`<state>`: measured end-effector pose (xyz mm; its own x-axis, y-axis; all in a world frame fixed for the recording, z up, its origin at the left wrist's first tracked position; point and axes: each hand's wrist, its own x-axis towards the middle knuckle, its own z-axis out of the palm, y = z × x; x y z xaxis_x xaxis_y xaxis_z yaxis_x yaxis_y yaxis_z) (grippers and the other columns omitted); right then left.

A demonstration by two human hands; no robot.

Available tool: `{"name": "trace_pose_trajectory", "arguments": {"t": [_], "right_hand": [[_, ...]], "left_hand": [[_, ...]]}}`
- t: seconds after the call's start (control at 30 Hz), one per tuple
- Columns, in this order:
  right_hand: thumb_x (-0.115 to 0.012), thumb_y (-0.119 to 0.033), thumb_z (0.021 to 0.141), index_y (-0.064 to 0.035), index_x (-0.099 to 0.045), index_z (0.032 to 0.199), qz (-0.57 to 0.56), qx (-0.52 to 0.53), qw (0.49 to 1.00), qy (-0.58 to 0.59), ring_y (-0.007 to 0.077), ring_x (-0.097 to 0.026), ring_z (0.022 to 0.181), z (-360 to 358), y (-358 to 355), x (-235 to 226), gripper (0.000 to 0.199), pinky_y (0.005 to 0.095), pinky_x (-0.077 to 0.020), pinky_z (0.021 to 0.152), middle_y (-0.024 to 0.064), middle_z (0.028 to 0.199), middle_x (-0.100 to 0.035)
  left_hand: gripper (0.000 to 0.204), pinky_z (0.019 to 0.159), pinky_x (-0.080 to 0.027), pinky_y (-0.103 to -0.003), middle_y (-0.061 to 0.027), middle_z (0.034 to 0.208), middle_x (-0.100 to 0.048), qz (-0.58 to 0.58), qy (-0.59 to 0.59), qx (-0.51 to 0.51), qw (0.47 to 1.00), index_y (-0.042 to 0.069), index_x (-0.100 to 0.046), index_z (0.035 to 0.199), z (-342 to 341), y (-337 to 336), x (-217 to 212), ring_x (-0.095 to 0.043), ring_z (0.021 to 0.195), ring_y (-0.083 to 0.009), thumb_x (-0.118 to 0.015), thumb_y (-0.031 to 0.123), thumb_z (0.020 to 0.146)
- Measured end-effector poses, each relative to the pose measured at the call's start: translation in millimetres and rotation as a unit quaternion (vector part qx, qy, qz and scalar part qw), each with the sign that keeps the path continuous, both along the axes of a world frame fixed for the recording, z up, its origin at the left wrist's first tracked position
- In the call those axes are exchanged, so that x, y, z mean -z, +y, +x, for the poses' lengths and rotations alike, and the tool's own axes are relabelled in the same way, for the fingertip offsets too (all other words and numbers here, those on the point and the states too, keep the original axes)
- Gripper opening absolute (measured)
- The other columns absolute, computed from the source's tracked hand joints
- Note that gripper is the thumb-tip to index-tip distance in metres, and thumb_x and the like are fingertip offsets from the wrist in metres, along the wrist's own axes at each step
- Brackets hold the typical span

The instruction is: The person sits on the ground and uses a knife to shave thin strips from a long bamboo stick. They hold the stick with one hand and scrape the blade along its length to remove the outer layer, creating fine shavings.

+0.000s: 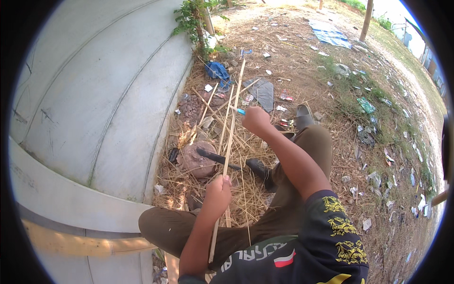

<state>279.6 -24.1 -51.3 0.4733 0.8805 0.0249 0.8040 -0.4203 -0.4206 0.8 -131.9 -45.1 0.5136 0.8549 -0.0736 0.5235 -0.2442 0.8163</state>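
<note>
A long pale strip of split bamboo or wood (232,125) runs from near my lap up to the far ground. My left hand (218,191) is closed round its lower part, just above my left thigh. Farther out, my right hand (257,120) is closed on a small blue-handled knife (241,111), whose short blade points left to the strip's edge. Whether the blade cuts in is too small to tell. Below the strip, a large dark-handled blade (210,155) lies across a round brown block (193,160). More thin strips (207,111) lie beyond it.
A grey panel wall (109,94) stands close on my left. Dry straw and shavings (241,199) cover the ground between my legs. A blue cloth or bag (217,71) and a grey flat sheet (262,93) lie ahead. Litter is scattered to the right; a wooden post (366,21) stands far off.
</note>
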Motion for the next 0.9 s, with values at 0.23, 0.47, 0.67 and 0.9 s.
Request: {"name": "trace_pose_trajectory", "arguments": {"t": [0.23, 0.47, 0.67, 0.9], "right_hand": [[-0.065, -0.017, 0.078, -0.0085, -0.073, 0.082, 0.039, -0.245, 0.961, -0.121, 0.0315, -0.073, 0.075, -72, -28, 2, 0.012, 0.042, -0.0576, 0.063, 0.0149, 0.079, -0.072], [-0.068, -0.016, 0.078, -0.0082, -0.073, 0.079, 0.048, -0.239, 0.96, -0.139, 0.0289, -0.073, 0.07, -76, -25, 3, 0.009, 0.0393, -0.0573, 0.059, 0.0087, 0.074, -0.071], [-0.068, -0.01, 0.08, -0.0065, -0.077, 0.085, 0.02, -0.081, 0.99, -0.111, 0.0289, -0.075, 0.078, -37, -1, -1, 0.011, 0.0383, -0.0583, 0.063, 0.0122, 0.082, -0.075], [-0.063, -0.01, 0.083, -0.0064, -0.077, 0.082, 0.045, 0.031, 0.994, -0.095, 0.0311, -0.075, 0.079, 17, 10, 19, 0.014, 0.04, -0.0588, 0.065, 0.0157, 0.081, -0.074]], "left_hand": [[0.038, 0.054, -0.04, -0.031, -0.0037, 0.063, -0.052, -0.112, -0.064, -0.071, 0.989, 0.002, -0.055, 0.084, -13, 29, 6, -0.048, 0.054, -0.0122, -0.043, 0.031, 0.107], [0.039, 0.056, -0.042, -0.034, -0.0036, 0.061, -0.051, -0.09, -0.028, -0.087, 0.992, 0.003, -0.056, 0.085, -9, 25, -2, -0.049, 0.055, -0.0127, -0.043, 0.033, 0.106], [0.038, 0.059, -0.043, -0.037, -0.009, 0.061, -0.054, -0.044, 0.014, -0.05, 0.998, 0.001, -0.058, 0.085, -11, 5, -15, -0.052, 0.056, -0.0187, -0.043, 0.03, 0.106], [0.038, 0.06, -0.045, -0.043, -0.0186, 0.063, -0.057, -0.029, 0.055, -0.012, 0.998, -0.003, -0.057, 0.086, -2, -16, -27, -0.058, 0.058, -0.0303, -0.045, 0.027, 0.105]]}}
